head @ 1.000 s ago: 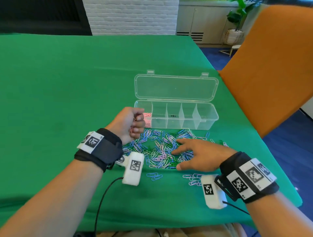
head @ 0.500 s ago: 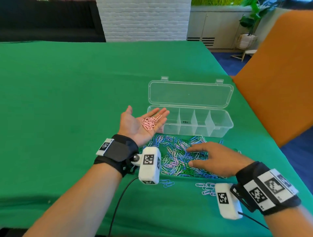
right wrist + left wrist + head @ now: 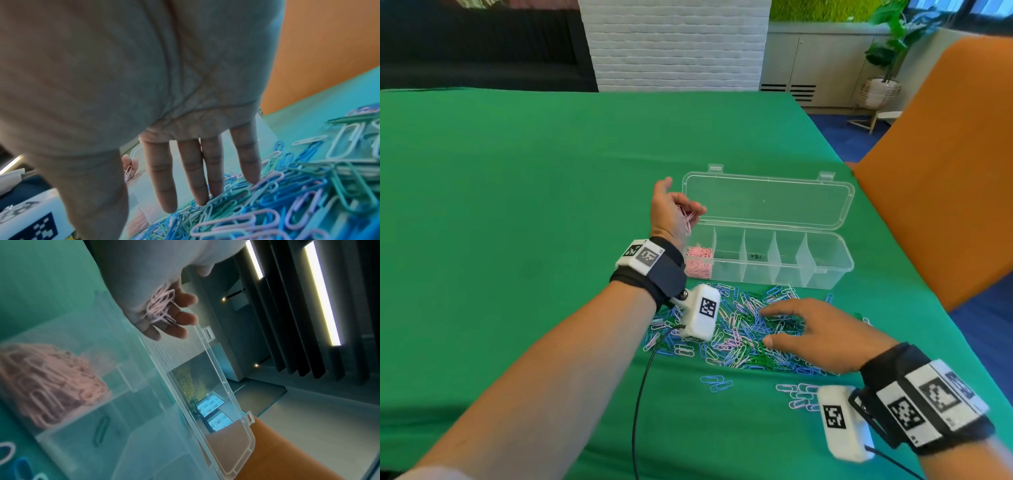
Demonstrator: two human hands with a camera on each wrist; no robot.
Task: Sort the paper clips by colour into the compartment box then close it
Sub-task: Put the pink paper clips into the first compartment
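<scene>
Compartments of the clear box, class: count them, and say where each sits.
5, side by side in one row across the compartment box. The leftmost holds pink paper clips, partly hidden by the left hand; the other four look empty.

No word or number can be read with certainty. A small dark mark (image 3: 756, 256) shows in the middle one of the 5 sections of the clear compartment box (image 3: 825, 267); its characters are too small to tell. Black-and-white square code markers, without letters, stand on the left wristband (image 3: 642, 255), the right wristband (image 3: 928, 401), the white left camera housing (image 3: 707, 307) and the white right camera housing (image 3: 834, 416). The wrist views show no legible text.
</scene>
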